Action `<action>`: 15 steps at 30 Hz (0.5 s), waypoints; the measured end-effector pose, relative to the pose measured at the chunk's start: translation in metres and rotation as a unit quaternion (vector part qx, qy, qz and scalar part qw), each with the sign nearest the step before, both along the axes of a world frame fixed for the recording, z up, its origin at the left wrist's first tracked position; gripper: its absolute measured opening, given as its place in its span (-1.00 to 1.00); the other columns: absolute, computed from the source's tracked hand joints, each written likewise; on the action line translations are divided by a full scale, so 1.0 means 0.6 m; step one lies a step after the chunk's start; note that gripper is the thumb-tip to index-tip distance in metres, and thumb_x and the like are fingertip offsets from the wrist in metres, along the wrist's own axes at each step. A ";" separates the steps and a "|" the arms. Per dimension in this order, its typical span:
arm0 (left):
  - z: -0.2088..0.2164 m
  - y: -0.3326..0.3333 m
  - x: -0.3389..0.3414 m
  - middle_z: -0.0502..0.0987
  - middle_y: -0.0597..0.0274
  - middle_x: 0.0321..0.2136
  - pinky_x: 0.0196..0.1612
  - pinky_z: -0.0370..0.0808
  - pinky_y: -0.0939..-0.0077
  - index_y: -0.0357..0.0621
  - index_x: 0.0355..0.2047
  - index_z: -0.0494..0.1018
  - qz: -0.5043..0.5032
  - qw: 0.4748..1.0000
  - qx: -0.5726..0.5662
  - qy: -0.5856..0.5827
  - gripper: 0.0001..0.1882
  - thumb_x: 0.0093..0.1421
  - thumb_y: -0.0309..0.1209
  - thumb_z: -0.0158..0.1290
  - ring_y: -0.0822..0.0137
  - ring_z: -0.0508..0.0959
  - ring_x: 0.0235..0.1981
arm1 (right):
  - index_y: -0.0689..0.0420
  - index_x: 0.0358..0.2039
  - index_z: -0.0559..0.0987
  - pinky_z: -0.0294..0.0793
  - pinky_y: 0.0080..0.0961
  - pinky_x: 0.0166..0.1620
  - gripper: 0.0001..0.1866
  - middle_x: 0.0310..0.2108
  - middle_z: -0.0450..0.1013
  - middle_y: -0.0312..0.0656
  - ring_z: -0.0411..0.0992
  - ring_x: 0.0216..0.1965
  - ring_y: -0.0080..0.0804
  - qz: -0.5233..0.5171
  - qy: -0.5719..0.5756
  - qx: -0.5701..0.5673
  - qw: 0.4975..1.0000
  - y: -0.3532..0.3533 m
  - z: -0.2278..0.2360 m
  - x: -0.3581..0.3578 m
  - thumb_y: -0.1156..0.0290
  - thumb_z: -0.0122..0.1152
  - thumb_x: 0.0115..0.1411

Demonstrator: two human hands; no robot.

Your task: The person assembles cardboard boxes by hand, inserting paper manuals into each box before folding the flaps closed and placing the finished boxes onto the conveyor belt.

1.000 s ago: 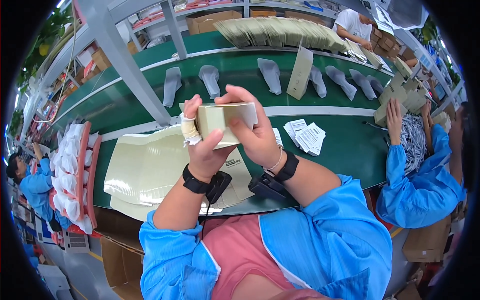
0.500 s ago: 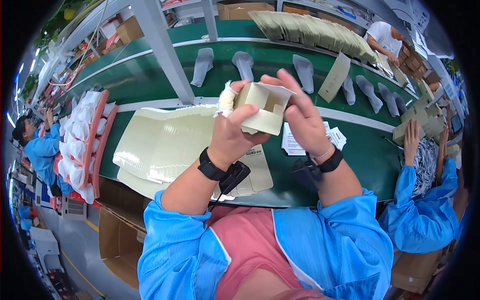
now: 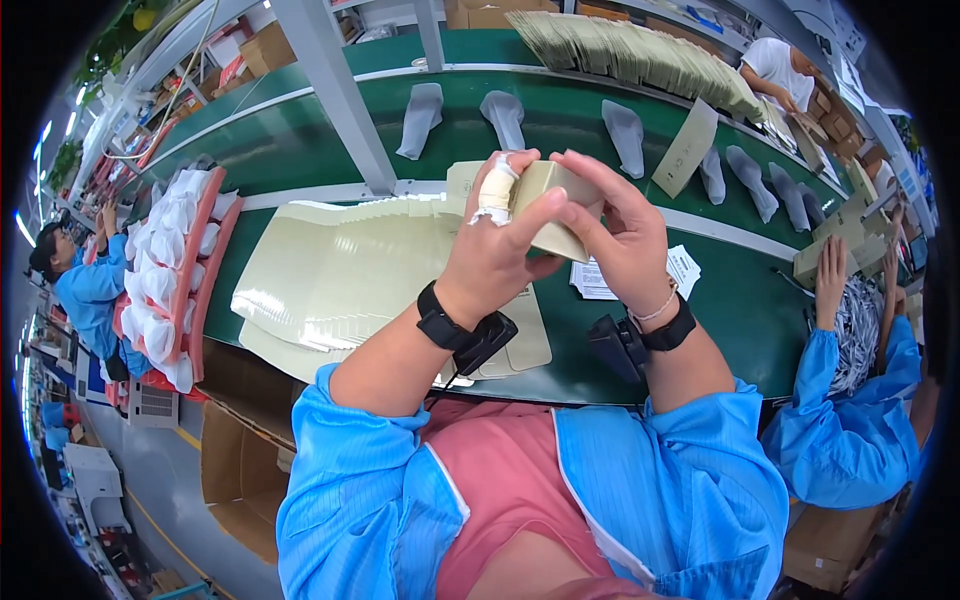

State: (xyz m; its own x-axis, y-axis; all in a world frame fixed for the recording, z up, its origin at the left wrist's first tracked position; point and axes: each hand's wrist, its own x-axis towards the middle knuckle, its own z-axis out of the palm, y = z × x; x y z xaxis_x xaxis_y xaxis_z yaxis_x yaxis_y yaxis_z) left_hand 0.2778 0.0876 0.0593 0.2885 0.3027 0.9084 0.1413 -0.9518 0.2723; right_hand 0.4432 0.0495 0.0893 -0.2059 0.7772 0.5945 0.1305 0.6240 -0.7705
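Both hands are closed around a small cream cardboard box (image 3: 562, 241), held up above the green bench. My left hand (image 3: 490, 245) grips its left side, a white wrapping around one finger. On the opposite side, my right hand (image 3: 632, 235) has its thumb and fingers pressed to the box near its upper end. The fingers cover much of the box, and its inside does not show. Below and left of the hands lies a fanned stack of flat cream cartons (image 3: 335, 270). Printed white leaflets (image 3: 683, 270) rest on the bench beneath my right hand.
Several pale wrapped items (image 3: 420, 122) lie along the green conveyor (image 3: 560, 120), beside a tilted cream carton (image 3: 687, 150). Pink trays of white-wrapped items (image 3: 165, 270) stand left. A co-worker's blue sleeve (image 3: 840, 440) and bundled grey cables (image 3: 855, 335) are at right.
The box's open end faced up between my hands; now that end is closed or turned from view. My right hand has gone from spread fingers beside the box to gripping it.
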 end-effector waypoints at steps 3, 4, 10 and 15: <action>-0.001 0.001 0.009 0.23 -0.05 0.10 0.03 0.35 0.12 0.25 0.13 0.17 0.004 1.000 0.022 0.008 0.04 -0.43 -0.55 0.38 -0.15 0.34 0.03 | 0.20 0.09 0.40 0.28 -0.38 0.14 -0.47 0.15 0.26 0.00 0.29 0.12 -0.24 -0.010 0.021 0.000 1.000 -0.005 -0.002 0.007 0.43 0.25 0.07; -0.002 0.003 0.011 0.23 -0.05 0.10 0.03 0.35 0.12 0.24 0.13 0.17 -0.009 1.000 0.019 -0.004 0.04 -0.43 -0.55 0.38 -0.15 0.34 0.03 | 0.19 0.08 0.41 0.29 -0.38 0.13 -0.44 0.14 0.27 0.00 0.32 0.10 -0.21 -0.006 0.017 0.024 1.000 -0.006 -0.001 0.010 0.40 0.30 0.03; -0.009 -0.003 0.003 0.23 -0.07 0.10 0.04 0.35 0.12 0.19 0.15 0.15 -0.064 0.996 -0.061 -0.018 0.05 -0.42 -0.51 0.40 -0.15 0.33 0.04 | 0.15 0.08 0.40 0.35 -0.35 0.10 -0.29 0.10 0.30 0.06 0.38 0.03 -0.11 -0.100 -0.197 0.166 0.961 -0.031 0.023 0.007 0.32 0.43 -0.13; -0.006 -0.001 -0.002 0.23 -0.07 0.11 0.04 0.34 0.14 0.15 0.18 0.09 -0.063 0.997 -0.034 -0.026 0.07 -0.39 -0.46 0.41 -0.12 0.33 0.05 | 0.05 0.07 0.43 0.43 -0.38 0.00 -0.26 0.07 0.31 0.04 0.37 0.02 -0.10 -0.162 -0.253 0.262 0.917 -0.030 0.005 0.007 0.34 0.47 -0.22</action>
